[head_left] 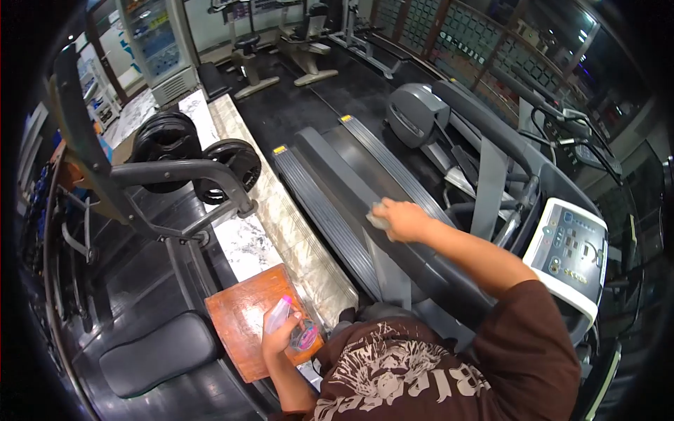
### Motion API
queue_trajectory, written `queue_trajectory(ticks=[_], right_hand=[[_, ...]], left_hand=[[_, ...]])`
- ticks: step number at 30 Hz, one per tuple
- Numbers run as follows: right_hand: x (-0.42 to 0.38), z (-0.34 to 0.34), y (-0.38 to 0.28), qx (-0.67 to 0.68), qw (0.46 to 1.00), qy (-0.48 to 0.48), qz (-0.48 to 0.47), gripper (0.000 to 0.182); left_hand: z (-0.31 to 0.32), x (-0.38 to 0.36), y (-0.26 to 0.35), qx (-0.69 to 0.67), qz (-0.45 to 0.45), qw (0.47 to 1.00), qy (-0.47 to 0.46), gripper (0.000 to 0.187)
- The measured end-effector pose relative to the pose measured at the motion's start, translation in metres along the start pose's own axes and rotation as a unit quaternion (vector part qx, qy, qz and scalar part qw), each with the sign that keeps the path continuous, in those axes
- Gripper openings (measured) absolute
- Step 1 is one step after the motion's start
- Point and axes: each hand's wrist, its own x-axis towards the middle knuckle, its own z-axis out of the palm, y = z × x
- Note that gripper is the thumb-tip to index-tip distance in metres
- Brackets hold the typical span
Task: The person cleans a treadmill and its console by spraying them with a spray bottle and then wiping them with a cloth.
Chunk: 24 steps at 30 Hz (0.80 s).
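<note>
right hand (404,219): fingers bent, gripping a pale cloth (379,220); arm stretched out over the treadmill.

pale cloth: under the fingertips, at the far side of the hand, against the treadmill's dark handrail (330,158); whether it is pressed flat cannot be told.

left hand (281,335): wrapped around a clear bottle (276,319), near the body.

clear bottle: within the left hand's grasp, its pink tip above the fingers; more pink shows just right of the fingers; tilted, in front of the wooden block.

wooden block (242,316): reddish-brown, flat-topped, behind and beside the left hand.

brown t-shirt (421,372): pale print across the front; worn by the person.

treadmill console (572,245): white and grey, with buttons, beyond the right elbow.

padded bench (158,356): black, left of the wooden block.

weight plates (242,160): black, round, on a grey-framed machine, well apart from both hands.

elliptical machine (415,116): grey, beyond the treadmill.

exercise bikes (309,59): two, farther off.

glass-fronted fridge (156,45): upper left, bottles on its shelves.
</note>
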Motion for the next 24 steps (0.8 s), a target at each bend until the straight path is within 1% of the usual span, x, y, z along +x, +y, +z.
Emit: queue_trajectory(ticks=[2, 4, 6, 8, 9, 12, 14, 16, 18, 21, 23, 24], right_hand=[[-0.058, -0.015, -0.009, -0.094, 0.991, -0.078, -0.063, 0.048], [-0.126, -0.019, -0.018, -0.142, 0.974, -0.149, -0.096, 0.026], [-0.182, -0.021, -0.025, -0.196, 0.951, -0.207, -0.12, 0.023], [-0.217, -0.026, -0.034, -0.208, 0.937, -0.253, -0.124, 0.022], [-0.219, -0.027, -0.037, -0.213, 0.943, -0.231, -0.112, 0.019], [-0.191, 0.017, -0.023, -0.18, 0.967, -0.095, -0.154, 0.018], [-0.147, 0.032, -0.035, -0.233, 0.955, -0.066, -0.172, 0.017], [-0.093, 0.052, -0.043, -0.227, 0.961, -0.052, -0.152, 0.015], [-0.047, 0.062, -0.044, -0.252, 0.956, 0.052, -0.139, 0.016], [-0.045, 0.062, -0.057, -0.289, 0.955, 0.008, -0.07, 0.019], [-0.093, 0.061, -0.066, -0.372, 0.912, -0.084, -0.152, 0.023], [-0.116, 0.064, -0.066, -0.374, 0.905, -0.115, -0.167, 0.024]], left_hand=[[0.003, 0.01, -0.008, 0.001, -0.002, 1.0, -0.013, 0.016], [0.002, 0.013, -0.016, 0.0, -0.005, 1.0, -0.017, 0.016], [0.0, 0.013, -0.019, -0.013, -0.018, 1.0, -0.008, 0.016], [-0.001, 0.017, -0.02, -0.014, -0.028, 0.999, -0.009, 0.016], [-0.001, 0.02, -0.021, -0.012, -0.033, 0.999, -0.011, 0.016], [0.002, 0.028, -0.015, 0.007, -0.038, 0.999, -0.038, 0.015], [0.007, 0.035, -0.004, 0.024, -0.037, 0.997, -0.063, 0.014], [0.015, 0.04, 0.01, 0.043, -0.035, 0.994, -0.089, 0.013], [0.023, 0.043, 0.014, 0.026, -0.022, 0.995, -0.097, 0.013], [0.03, 0.043, 0.019, 0.026, -0.016, 0.993, -0.111, 0.012], [0.032, 0.039, 0.015, 0.021, -0.027, 0.994, -0.108, 0.012], [0.032, 0.037, 0.012, 0.023, -0.032, 0.993, -0.113, 0.012]])
